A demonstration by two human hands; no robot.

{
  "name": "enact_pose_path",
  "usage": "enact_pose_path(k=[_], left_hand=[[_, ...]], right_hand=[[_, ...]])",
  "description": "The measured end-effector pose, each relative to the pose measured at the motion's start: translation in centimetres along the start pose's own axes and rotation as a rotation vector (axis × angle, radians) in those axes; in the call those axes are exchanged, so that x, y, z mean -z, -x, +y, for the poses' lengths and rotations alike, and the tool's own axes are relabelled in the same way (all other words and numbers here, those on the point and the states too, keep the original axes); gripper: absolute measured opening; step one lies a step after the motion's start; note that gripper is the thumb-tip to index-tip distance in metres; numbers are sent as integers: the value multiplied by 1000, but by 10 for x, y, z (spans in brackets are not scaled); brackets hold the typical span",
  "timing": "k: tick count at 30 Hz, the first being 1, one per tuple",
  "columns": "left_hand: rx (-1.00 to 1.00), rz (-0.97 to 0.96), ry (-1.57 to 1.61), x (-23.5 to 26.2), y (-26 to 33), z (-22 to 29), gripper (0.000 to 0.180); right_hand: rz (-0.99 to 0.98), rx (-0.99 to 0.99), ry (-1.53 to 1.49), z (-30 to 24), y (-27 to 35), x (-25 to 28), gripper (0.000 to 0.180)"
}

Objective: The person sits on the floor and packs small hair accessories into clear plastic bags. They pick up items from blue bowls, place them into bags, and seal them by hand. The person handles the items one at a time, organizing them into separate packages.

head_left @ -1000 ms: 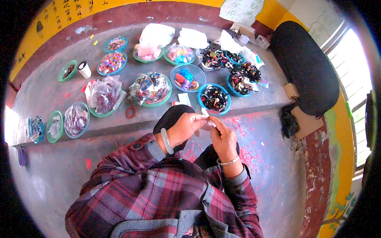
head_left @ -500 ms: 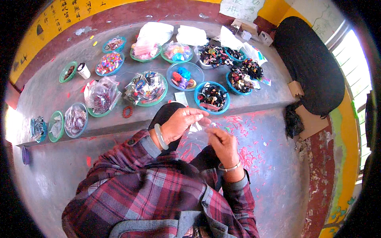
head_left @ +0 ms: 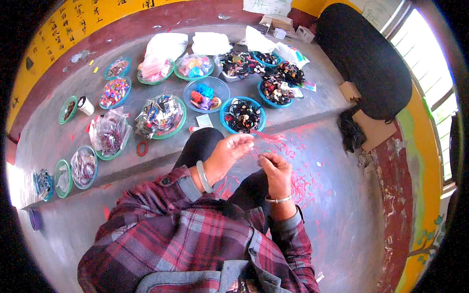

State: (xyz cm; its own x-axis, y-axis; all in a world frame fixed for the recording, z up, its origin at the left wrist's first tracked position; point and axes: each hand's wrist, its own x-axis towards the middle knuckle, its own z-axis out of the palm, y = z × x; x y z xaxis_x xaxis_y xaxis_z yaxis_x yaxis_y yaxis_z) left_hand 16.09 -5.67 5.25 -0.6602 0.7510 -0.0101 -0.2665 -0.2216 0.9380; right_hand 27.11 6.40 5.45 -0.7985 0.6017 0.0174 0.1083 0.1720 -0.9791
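My left hand (head_left: 228, 155) is raised over my lap, thumb and fingertips drawn together; whatever they pinch is too small to make out. A little lower and to its right, my right hand (head_left: 277, 175) has its thumb pressed against curled fingers, and its contents are hidden too. A narrow gap separates the two hands. Just beyond them on the ledge stands a blue basin (head_left: 243, 115) of black hair ties. A white card (head_left: 203, 121) lies left of that basin, near my knee.
The raised concrete ledge (head_left: 161, 155) holds several basins, among them a bowl of colourful small pieces (head_left: 115, 92) and a green basin of packaged accessories (head_left: 161, 117). Red scraps (head_left: 303, 188) litter the floor. A black cushion-like object (head_left: 364, 61) leans at the right wall.
The clear plastic bag seen between my hands earlier no longer shows there. The whole scene has shifted left and slightly up in the view. A small red-tipped white item now shows beside the card.
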Motion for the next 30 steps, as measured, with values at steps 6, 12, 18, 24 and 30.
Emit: enact_pose_path(k=[6, 12, 18, 24, 30], left_hand=[[-41, 24, 55, 8, 16, -31, 29], [56, 64, 341, 33, 24, -32, 30], [163, -44, 137, 75, 22, -14, 33], [16, -204, -125, 87, 19, -18, 29], [251, -128, -53, 76, 23, -14, 27]], right_hand=[[215, 577, 1017, -14, 1, -34, 10], [43, 716, 1115, -14, 9, -78, 18], [38, 565, 678, -27, 3, -76, 22], [-285, -54, 51, 0, -15, -59, 14], [-157, -152, -111, 12, -8, -59, 11]])
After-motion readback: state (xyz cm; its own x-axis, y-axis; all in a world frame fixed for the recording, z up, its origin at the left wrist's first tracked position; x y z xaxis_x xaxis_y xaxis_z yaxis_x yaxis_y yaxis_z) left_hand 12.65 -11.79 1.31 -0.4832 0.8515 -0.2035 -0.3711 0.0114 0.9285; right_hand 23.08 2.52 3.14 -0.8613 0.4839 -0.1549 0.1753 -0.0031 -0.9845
